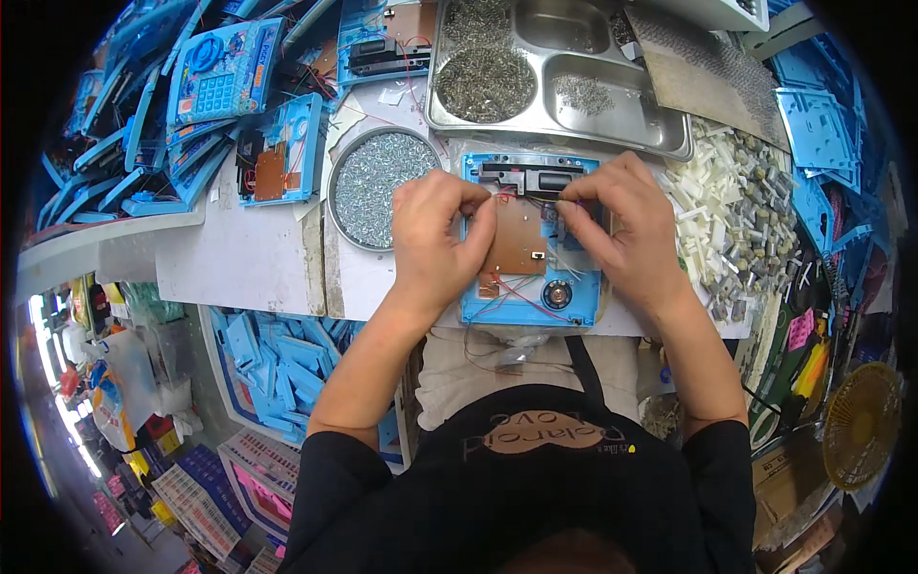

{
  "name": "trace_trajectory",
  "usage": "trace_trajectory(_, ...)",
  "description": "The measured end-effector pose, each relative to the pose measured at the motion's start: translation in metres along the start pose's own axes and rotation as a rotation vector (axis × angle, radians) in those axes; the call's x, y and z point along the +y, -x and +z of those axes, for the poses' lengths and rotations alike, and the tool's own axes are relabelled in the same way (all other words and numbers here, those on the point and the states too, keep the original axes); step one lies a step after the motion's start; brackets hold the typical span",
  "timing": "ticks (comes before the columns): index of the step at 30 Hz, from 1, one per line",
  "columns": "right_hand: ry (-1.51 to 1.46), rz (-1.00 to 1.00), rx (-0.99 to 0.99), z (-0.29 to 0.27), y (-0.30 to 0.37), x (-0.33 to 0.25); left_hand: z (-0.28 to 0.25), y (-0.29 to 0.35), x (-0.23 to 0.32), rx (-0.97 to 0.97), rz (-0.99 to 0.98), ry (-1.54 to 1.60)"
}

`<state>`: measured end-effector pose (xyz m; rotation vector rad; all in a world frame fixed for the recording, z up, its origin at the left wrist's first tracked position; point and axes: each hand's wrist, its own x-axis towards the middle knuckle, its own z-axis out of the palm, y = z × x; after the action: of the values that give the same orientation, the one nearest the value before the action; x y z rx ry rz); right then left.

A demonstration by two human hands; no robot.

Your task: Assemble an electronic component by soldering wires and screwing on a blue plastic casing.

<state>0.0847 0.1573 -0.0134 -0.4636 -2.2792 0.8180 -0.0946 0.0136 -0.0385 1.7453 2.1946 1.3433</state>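
In front of me on the table lies an open blue plastic housing. Inside it sit a brown circuit board, a black mechanism along the top edge, a small round speaker at the lower right, and thin red and white wires. My left hand reaches over the housing's left edge, fingers pinched beside red wires near the board's top. Over the right side, my right hand pinches just below the mechanism. Whatever lies between either set of fingertips is too small to make out.
A round tray of small screws stands left of the housing. Behind is a metal compartment tray with small metal parts. White and grey pieces are heaped at right. Finished-looking blue toy units and open housings pile up at left.
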Motion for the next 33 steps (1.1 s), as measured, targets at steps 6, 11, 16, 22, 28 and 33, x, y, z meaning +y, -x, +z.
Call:
trace_trajectory(6,-0.164,0.337,0.005,-0.001,0.007,-0.011,0.007,-0.007,0.037,0.087,0.121,-0.002)
trace_trajectory(11,-0.112,0.237,0.064,0.003,0.007,-0.01,0.001,-0.032,0.049,0.045,0.162,-0.1)
trace_trajectory(16,-0.034,0.047,0.135,0.004,0.008,-0.005,0.008,-0.033,0.039,-0.175,0.114,-0.031)
trace_trajectory(22,-0.002,0.107,0.071,-0.003,0.015,0.001,0.011,-0.032,0.028,-0.199,0.049,0.108)
trace_trajectory(28,0.199,-0.098,-0.043,0.0,0.027,-0.028,0.022,-0.029,0.024,-0.09,0.015,0.252)
trace_trajectory(33,0.129,-0.156,-0.205,0.002,0.041,-0.058,0.018,-0.033,0.035,-0.185,0.114,0.106)
